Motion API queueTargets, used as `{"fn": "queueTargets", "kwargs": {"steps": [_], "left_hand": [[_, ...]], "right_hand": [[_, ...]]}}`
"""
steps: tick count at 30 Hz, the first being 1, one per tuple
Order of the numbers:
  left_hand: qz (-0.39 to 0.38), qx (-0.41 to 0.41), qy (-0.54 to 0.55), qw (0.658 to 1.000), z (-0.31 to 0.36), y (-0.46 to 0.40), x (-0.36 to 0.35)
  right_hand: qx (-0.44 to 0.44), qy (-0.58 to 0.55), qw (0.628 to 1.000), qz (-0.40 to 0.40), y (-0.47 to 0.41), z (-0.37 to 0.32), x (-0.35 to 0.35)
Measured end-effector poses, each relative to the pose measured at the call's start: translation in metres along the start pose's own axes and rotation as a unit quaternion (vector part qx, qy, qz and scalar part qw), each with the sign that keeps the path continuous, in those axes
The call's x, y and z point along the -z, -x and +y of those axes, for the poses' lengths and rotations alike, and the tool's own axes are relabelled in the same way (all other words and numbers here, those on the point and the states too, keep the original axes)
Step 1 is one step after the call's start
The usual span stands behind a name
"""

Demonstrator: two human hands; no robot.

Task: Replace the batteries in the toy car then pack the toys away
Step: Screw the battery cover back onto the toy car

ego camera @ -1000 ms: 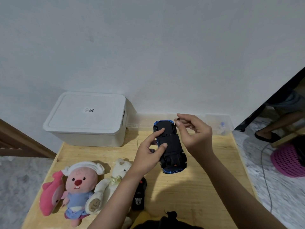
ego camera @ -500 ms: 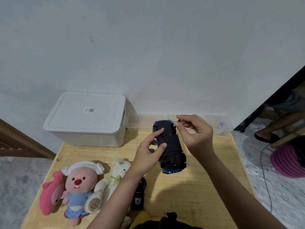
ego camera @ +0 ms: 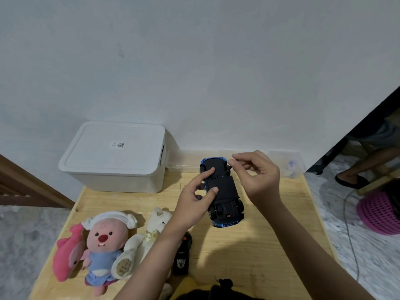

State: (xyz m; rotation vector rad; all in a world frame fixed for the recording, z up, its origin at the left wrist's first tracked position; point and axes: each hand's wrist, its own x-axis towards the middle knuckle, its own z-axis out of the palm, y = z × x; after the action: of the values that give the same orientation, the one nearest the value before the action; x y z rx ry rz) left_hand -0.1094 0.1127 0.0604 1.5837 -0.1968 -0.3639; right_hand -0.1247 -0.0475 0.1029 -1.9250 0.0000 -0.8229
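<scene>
Plush toys: a pink dolphin plush [ego camera: 65, 254], a pink-faced doll [ego camera: 104, 241] in a blue dress and a cream bear [ego camera: 149, 234] are laid side by side at the near left of the table [ego camera: 249, 252]; no shift is seen from the earlier frames.
Storage box: a white lidded storage box [ego camera: 114, 156] is set at the far left of the table, against the wall, unchanged.
Remote: a black remote [ego camera: 181, 260] is partly hidden under the left forearm.
Left hand: the left hand [ego camera: 194, 202] is curled round the toy car's side, index finger and thumb laid on its underside, as before.
Toy car: the blue toy car [ego camera: 223, 191] is held upside down above the table's middle, black underside up, in the same pose as earlier.
Right hand: the right hand [ego camera: 257, 176] is pinched on a small dark item at the car's far right edge; what it is cannot be told. It is now slightly lower and closer to the car.
Clear box: a clear box [ego camera: 290, 163] is seen at the far right corner.
</scene>
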Motion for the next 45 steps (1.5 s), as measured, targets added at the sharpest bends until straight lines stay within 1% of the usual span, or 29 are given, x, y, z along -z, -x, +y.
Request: {"fn": "queueTargets", "kwargs": {"steps": [4,9,12,18,21,24,29,34,39,45], "left_hand": [[0.002,0.002,0.002,1.000,-0.0012,-0.0007,0.0012],[0.000,0.002,-0.003,1.000,-0.0022,-0.0007,0.0001],[-0.001,-0.001,-0.003,1.000,-0.0009,0.0003,-0.0016],[0.004,-0.004,0.000,1.000,-0.0017,-0.0003,-0.0014],[0.008,-0.001,-0.001,1.000,-0.0028,-0.0005,-0.0017],[0.006,0.005,-0.005,1.000,-0.0034,-0.0007,-0.0027],[0.008,0.004,-0.005,1.000,-0.0011,-0.0002,-0.0035],[0.006,0.009,0.000,1.000,-0.0005,0.0003,-0.0030],[0.006,0.009,-0.004,1.000,-0.0008,0.0006,-0.0022],[0.003,0.015,0.004,1.000,0.0000,0.0003,-0.0025]], "right_hand": [[0.015,0.007,1.000,-0.010,0.0012,0.0029,0.0009],[-0.010,-0.013,1.000,-0.007,0.0018,0.0001,0.0009],[-0.002,-0.004,1.000,-0.003,0.0004,-0.0021,-0.0001],[-0.009,-0.016,0.999,-0.036,0.0029,0.0018,0.0003],[-0.026,-0.035,0.998,-0.040,0.0031,0.0014,-0.0001],[-0.029,-0.026,0.998,-0.046,0.0020,0.0016,-0.0008],[-0.043,-0.041,0.998,-0.028,0.0023,-0.0028,-0.0015],[-0.020,-0.026,0.999,-0.019,0.0022,-0.0008,-0.0010],[0.034,0.012,0.999,-0.026,0.0017,0.0023,0.0006],[0.039,0.010,0.999,0.001,0.0011,0.0017,-0.0027]]}}
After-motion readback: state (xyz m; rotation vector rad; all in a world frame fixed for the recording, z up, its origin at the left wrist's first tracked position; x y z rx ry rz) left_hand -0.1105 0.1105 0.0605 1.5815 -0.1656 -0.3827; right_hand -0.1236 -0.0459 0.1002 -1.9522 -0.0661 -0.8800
